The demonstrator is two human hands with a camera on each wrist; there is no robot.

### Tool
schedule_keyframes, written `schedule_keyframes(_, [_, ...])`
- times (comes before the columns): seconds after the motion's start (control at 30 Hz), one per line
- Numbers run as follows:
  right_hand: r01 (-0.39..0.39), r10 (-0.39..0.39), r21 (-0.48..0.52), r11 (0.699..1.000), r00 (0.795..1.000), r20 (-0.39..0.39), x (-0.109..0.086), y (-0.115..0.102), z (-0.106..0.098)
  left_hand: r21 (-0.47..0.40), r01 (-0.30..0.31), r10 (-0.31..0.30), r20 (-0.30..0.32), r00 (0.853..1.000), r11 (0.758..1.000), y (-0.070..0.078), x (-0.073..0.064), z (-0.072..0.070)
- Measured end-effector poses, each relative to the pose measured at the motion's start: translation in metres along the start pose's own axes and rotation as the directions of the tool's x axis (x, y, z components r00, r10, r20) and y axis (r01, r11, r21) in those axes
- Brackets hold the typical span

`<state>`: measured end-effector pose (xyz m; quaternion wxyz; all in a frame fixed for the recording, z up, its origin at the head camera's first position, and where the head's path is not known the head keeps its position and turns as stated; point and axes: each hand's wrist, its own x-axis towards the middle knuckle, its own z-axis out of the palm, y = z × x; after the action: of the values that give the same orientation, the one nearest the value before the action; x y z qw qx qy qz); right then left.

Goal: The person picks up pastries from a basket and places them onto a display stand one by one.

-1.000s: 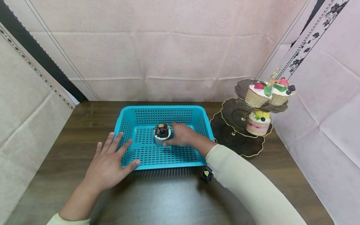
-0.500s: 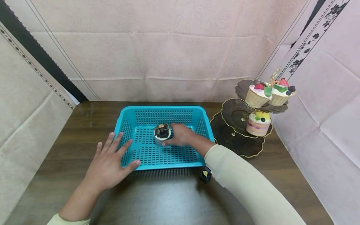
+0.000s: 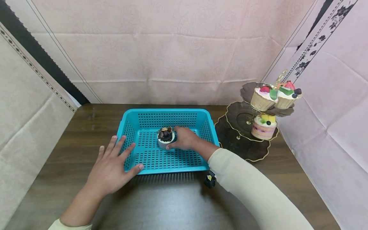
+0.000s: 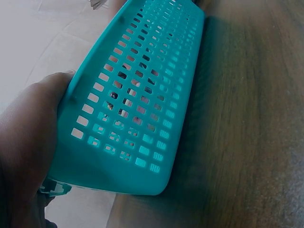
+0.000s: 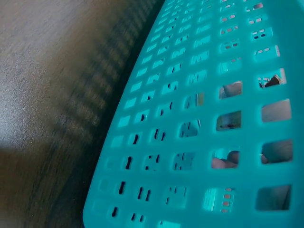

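Observation:
A turquoise perforated plastic basket [image 3: 169,170] stands on the wooden table. Inside it, near the middle, sits a small potted succulent [image 3: 165,135] with dark leaves in a pale round pot. My right hand [image 3: 185,138] reaches over the front right of the basket and holds the pot from its right side, thumb at the front; its other fingers are mostly hidden. At the front left corner my left hand [image 3: 112,169] rests with fingers spread and straight, touching the basket. In the left wrist view, the basket wall [image 4: 114,173] fills the middle beside that hand.
To the basket's right stands a dark tiered stand [image 3: 241,147] with gold scalloped edges. Two cupcakes with fruit on top, one of them a pale cupcake [image 3: 261,99], are on its upper tier. A layered cake [image 3: 263,127] sits below. Cloth drapes [image 3: 184,57] enclose the table.
The right forearm has shifted very slightly to the left. Both hands, the basket and the potted succulent look otherwise unmoved.

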<state>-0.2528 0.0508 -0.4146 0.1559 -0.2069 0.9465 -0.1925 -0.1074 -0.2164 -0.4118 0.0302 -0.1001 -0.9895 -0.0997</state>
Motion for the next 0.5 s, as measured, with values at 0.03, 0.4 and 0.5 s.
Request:
schedule_keyframes(0.03, [0.002,-0.002,0.0,1.0,1.0,-0.001,0.0,0.0001,0.0004,-0.001,0.0,0.0,0.001,1.0,1.0,0.0003,0.0001,0.0])
schedule_keyframes(0.4, [0.026,-0.026,0.01,1.0,0.999,-0.02,0.0018,0.0012,0.0038,-0.017,-0.008,0.008,0.002,1.0,1.0,-0.0015,0.0002,-0.0001])
schedule_keyframes(0.5, [0.025,-0.024,0.017,1.0,0.999,-0.023,0.0016,0.0007,0.0036,-0.017,-0.008,0.008,0.0,1.0,1.0,-0.0016,0.0002,-0.0002])
